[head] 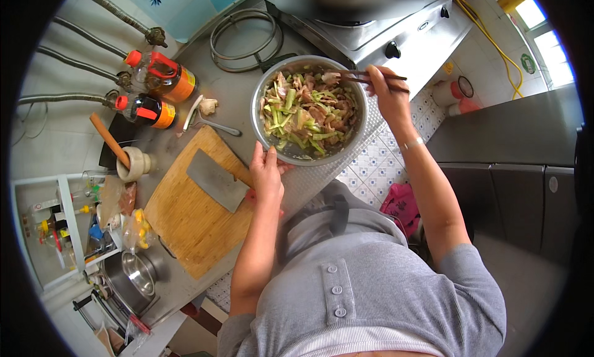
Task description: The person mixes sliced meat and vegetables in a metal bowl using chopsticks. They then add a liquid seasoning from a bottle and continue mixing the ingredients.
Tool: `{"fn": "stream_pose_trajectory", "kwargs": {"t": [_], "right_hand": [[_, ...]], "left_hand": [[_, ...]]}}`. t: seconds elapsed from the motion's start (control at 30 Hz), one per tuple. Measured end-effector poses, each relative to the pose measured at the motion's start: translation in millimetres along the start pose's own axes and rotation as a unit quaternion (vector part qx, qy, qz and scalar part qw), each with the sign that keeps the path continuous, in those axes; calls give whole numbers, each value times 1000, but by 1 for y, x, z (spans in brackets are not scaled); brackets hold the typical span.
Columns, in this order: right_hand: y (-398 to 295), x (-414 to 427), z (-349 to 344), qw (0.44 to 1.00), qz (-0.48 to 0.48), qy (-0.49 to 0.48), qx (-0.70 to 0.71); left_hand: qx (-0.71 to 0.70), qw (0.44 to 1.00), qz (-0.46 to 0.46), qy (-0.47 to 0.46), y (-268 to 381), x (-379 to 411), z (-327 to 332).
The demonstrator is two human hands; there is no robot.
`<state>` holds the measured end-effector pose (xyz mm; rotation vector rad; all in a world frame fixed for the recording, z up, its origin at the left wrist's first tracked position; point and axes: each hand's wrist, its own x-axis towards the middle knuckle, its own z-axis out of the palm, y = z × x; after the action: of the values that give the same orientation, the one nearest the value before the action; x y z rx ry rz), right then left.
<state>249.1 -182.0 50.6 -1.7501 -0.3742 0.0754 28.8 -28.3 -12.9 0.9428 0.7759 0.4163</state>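
My left hand (267, 169) grips the near-left rim of a round stainless steel bowl (256, 125), thumb at the edge and fingers beneath. Inside the bowl lies a mix of sliced meat and chopped pale green vegetable pieces (290, 99). Dark wooden chopsticks (355, 73) are in my right hand (383, 85), held over the bowl's far-right rim. Their tips are at a chunk of pale meat (331, 78). Just left of my left forearm, a cleaver (218, 180) rests flat on a wooden cutting board (185, 222); its handle end is near my left hand.
A gas stove (371, 36) with a wok (343, 6) stands beyond the bowl, beside a metal ring stand (246, 39). Sauce bottles (174, 80), a spoon (222, 127) and a mortar with pestle (137, 164) sit to the left. A sink (125, 282) is at lower left.
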Motion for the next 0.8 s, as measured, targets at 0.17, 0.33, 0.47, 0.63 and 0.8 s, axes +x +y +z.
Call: {"fn": "stream_pose_trajectory", "kwargs": {"t": [0.17,0.33,0.47,0.63,0.8], "right_hand": [[39,25,52,975,128,-46,174],[0,6,36,963,50,-264,10],[-28,-13,-10,934,-51,-351,-53],[-50,-51,-7,927,40,-371,-38],[-3,-37,45,944,-211,-248,-58]], "left_hand": [[-11,1000,-5,12,2,0,2],[5,1000,-1,6,-1,1,-2],[-8,1000,-1,7,-2,0,-1],[-4,1000,1,13,-1,1,3],[-8,1000,-3,25,-4,4,2]]}}
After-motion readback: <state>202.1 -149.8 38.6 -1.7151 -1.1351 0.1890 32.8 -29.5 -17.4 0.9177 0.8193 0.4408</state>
